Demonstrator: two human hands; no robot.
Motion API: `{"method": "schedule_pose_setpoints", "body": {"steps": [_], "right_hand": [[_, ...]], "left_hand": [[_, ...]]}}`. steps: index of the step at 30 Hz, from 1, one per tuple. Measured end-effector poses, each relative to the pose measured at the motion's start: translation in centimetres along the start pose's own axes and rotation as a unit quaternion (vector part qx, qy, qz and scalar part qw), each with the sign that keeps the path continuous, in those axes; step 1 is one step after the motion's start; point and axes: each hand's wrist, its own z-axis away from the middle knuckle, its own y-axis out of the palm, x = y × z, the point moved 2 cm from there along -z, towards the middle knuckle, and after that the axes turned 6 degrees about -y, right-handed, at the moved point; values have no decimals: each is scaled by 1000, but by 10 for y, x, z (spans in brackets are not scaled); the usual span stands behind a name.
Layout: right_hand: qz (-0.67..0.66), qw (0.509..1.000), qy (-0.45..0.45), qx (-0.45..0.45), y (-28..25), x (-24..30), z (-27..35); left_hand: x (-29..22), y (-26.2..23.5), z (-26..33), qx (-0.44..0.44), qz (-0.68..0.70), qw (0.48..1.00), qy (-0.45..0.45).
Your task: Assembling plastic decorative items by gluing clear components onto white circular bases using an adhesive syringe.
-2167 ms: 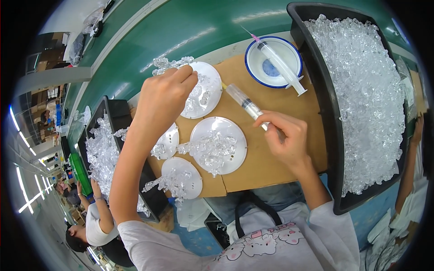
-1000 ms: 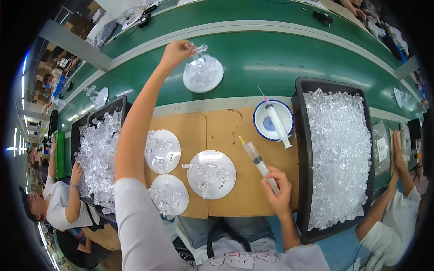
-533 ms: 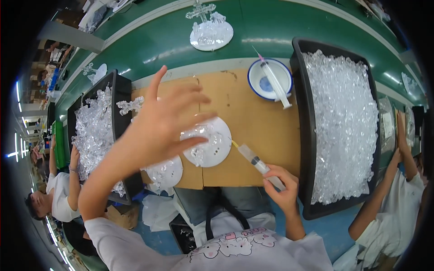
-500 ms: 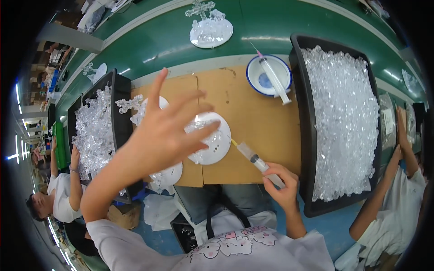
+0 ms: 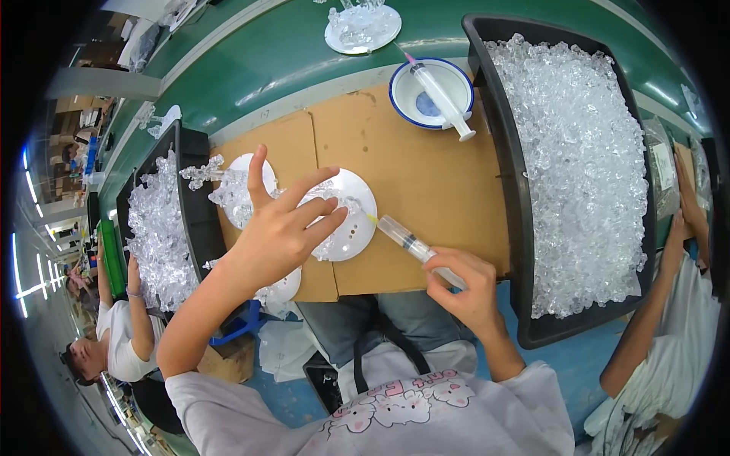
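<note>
Right now your left hand is hovering open, fingers spread, over the white disc on the cardboard, partly covering the clear plastic pieces on it. Your right hand is gripping a syringe, closed around its barrel, and its tip is pointing at the disc's right edge. A second syringe is lying in the blue-rimmed bowl, with black trays of clear pieces sitting on either side.
</note>
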Motion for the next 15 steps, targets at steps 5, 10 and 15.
{"method": "schedule_pose_setpoints", "body": {"steps": [5,10,15], "right_hand": [[13,1000,-5,-7,1,1,-1],[17,1000,-2,-13,3,2,-2],[24,1000,-1,-19,4,1,-2]], "left_hand": [[2,-1,-2,-9,21,1000,-12],[1,-3,-2,-8,22,1000,-16],[2,-2,-1,-5,23,1000,-15]]}}
